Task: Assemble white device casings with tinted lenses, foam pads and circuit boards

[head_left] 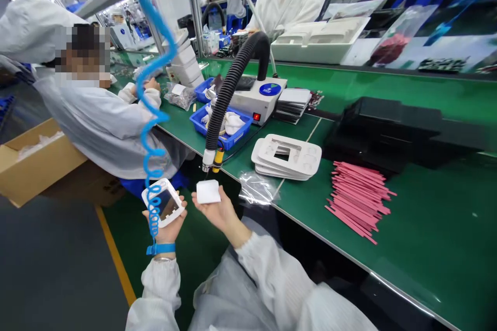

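Observation:
My left hand (171,230) is closed around a white plastic housing (171,220) with a dark window in its middle. A blue coiled cord (152,160) hangs across it and joins a blue wrist strap (161,249) on that wrist. To its right, my right hand (219,212) grips a small white rectangular piece (208,192), thumb and fingers at its edges. Just above this piece is the nozzle end of a black corrugated hose (221,108), with a yellow part beside it. Both hands are in front of the bench edge.
Stacked white housings (289,158) and a clear plastic bag (257,187) lie on the green bench (435,238). Pink strips (359,199) and black trays (384,129) are farther right. A blue bin (233,137) stands beside the white machine (256,98). A co-worker (97,119) sits left.

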`<state>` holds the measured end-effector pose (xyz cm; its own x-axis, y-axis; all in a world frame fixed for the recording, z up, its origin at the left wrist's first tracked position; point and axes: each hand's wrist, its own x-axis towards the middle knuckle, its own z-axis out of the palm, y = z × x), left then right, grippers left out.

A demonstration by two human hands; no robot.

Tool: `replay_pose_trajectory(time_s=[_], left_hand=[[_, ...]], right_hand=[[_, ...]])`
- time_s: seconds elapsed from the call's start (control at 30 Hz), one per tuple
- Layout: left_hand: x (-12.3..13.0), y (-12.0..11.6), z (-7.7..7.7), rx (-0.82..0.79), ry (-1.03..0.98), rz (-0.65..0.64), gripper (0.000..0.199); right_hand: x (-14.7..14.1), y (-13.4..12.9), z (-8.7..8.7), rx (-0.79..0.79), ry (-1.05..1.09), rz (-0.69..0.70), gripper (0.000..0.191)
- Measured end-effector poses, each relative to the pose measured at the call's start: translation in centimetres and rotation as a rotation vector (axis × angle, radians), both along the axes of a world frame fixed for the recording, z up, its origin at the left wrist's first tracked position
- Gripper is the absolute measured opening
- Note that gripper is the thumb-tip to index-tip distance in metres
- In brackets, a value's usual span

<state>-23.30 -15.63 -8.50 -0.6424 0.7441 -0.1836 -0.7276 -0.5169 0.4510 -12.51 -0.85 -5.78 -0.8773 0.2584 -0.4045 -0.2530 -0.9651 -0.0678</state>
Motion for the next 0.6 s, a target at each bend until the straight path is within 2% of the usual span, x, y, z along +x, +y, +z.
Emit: replay_pose_trajectory(time_s=[0.07, 0.17, 0.33, 0.43, 0.5, 0.6], left_hand=[[-0.2, -0.7, 0.0, -0.008, 0.008, 0.014, 0.095], [0.1, 0.0, 0.0, 0.001, 0.008, 0.002, 0.093], [1.9, 5.3, -0.5, 0.022, -0.009, -0.007, 0.079], [3.3, 8.2, -0.8, -0.031, -0.005, -0.186, 0.087], [3.8, 9.0, -0.8, -0.046, 0.000, -0.265, 0.092], [3.4, 8.3, -0.7, -0.028, 0.014, -0.206, 0.091]], right_hand=[[-2.2, 0.6, 0.1, -0.004, 0.018, -0.035, 0.058], [-2.4, 0.8, 0.3, -0.003, 0.036, -0.034, 0.058], [2.7, -0.5, -0.1, 0.017, 0.001, -0.020, 0.058], [5.8, -1.0, -0.2, 0.072, -0.012, -0.044, 0.054], [6.8, -1.1, 0.0, 0.099, -0.010, -0.068, 0.050], [6.1, -0.8, 0.7, 0.079, 0.015, -0.038, 0.053]])
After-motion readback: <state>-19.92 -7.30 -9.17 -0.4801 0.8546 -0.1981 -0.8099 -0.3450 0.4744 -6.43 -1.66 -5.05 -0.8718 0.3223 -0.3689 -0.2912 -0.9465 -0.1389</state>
